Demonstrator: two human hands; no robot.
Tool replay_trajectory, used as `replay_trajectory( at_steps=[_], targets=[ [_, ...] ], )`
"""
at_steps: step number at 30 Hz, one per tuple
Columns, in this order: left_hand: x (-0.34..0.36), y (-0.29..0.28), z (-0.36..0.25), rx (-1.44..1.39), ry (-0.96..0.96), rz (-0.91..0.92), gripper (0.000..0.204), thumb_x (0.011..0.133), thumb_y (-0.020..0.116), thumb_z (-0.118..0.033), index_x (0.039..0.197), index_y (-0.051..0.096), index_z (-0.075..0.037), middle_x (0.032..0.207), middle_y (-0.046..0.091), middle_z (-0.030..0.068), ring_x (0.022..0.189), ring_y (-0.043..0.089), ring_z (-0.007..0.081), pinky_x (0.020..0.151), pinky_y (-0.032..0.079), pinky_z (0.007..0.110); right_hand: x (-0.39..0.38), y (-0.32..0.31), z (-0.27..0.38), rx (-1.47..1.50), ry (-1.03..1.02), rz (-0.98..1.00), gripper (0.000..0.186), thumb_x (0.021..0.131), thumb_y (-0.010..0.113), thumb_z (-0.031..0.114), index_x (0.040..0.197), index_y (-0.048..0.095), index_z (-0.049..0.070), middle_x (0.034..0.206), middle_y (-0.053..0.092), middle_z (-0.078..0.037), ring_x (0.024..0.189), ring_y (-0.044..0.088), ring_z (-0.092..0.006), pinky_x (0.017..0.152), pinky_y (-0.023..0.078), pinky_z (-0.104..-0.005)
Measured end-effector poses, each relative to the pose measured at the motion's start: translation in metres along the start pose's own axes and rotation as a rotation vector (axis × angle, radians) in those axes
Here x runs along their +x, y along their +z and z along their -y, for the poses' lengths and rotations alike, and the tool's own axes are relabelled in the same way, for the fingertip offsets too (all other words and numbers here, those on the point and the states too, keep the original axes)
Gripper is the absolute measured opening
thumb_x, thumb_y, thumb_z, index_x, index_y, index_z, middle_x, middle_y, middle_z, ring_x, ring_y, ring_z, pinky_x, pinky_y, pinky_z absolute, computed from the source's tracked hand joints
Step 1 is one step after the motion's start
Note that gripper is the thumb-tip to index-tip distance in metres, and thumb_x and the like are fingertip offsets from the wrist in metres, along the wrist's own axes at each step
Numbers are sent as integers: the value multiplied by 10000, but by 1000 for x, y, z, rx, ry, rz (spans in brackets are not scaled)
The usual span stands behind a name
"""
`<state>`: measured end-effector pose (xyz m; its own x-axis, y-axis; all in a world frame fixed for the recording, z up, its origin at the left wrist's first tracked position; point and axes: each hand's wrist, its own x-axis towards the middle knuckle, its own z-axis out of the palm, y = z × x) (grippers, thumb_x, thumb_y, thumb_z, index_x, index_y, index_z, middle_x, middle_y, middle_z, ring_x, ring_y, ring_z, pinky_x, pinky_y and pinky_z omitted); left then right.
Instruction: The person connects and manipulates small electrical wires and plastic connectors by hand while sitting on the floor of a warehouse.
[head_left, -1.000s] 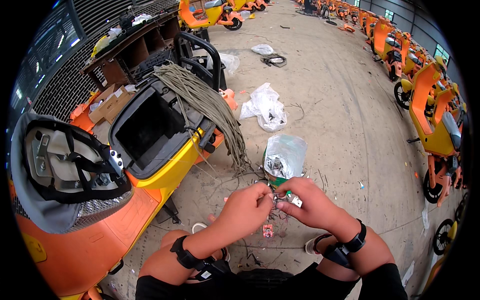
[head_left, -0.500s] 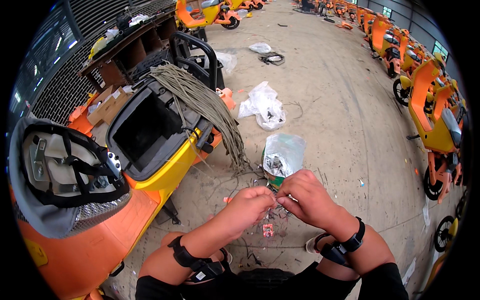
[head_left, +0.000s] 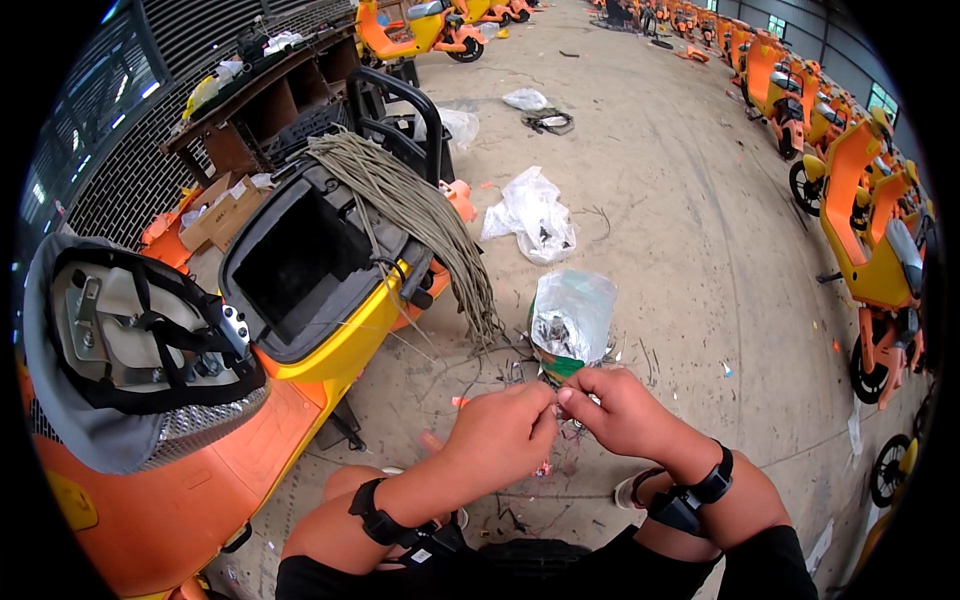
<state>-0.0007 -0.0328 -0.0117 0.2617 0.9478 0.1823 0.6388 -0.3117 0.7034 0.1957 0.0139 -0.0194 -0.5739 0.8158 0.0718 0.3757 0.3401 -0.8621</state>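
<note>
My left hand [head_left: 503, 428] and my right hand [head_left: 617, 412] meet in front of me, fingertips pinched close together. Whatever they hold between them is too small to make out. Just beyond them an opened silver-and-green bag [head_left: 583, 297] stands on the floor, with small dark bits inside it. Below and around my hands, thin wire scraps [head_left: 520, 373] lie scattered on the concrete. To the left, a long bundle of grey-green cord [head_left: 405, 195] is draped over the open seat box [head_left: 300, 250] of an orange-and-yellow scooter [head_left: 175, 500].
A helmet-like grey shell [head_left: 85, 420] with black straps rests on the scooter at left. Farther off lie a clear plastic bag [head_left: 535, 215] and a black cable coil [head_left: 548, 121]. Rows of orange scooters [head_left: 855, 230] line the right side. Behind the seat box is a cardboard box [head_left: 228, 215].
Both hands have shifted slightly lower and toward me. My left hand has turned so its back shows more, covering the small orange piece on the floor. The fingertips stay together.
</note>
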Motion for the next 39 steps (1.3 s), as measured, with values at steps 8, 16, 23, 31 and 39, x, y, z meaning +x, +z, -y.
replay_trajectory(
  at_steps=[8,16,23,31,39],
  targets=[
    [1,2,-3,70,72,12,107,886,627,-118,970,653,-57,822,666,144,740,667,374,633,525,465,0,-1,-8,206,229,60,362,1043,565,247,829,668,-26,730,684,-82,671,602,-128,660,511,-320],
    [2,8,-1,89,68,-6,103,894,627,-140,956,651,-62,832,668,151,741,667,371,625,523,468,-1,-5,-7,246,358,93,399,1053,550,280,809,675,-11,714,676,-71,677,599,-123,649,509,-318],
    [7,6,2,43,-108,-28,137,919,620,-163,961,658,-39,769,654,163,678,657,331,603,498,432,0,-2,-12,-197,-130,-119,184,954,689,236,1006,673,60,903,660,-94,878,643,-294,841,480,-402],
    [13,1,12,-424,-398,173,166,950,594,-172,899,658,-27,738,618,25,599,548,133,550,428,318,-1,-6,-9,-353,-441,-113,253,845,758,117,1080,664,122,1022,661,-45,1028,617,-265,962,407,-412],
    [15,-5,15,-981,-640,352,106,963,602,-148,941,672,-73,699,515,-76,573,389,26,517,308,219,-1,-12,-9,-280,-448,-82,133,864,741,107,969,660,96,929,655,-52,909,620,-281,847,457,-396]
  ],
)
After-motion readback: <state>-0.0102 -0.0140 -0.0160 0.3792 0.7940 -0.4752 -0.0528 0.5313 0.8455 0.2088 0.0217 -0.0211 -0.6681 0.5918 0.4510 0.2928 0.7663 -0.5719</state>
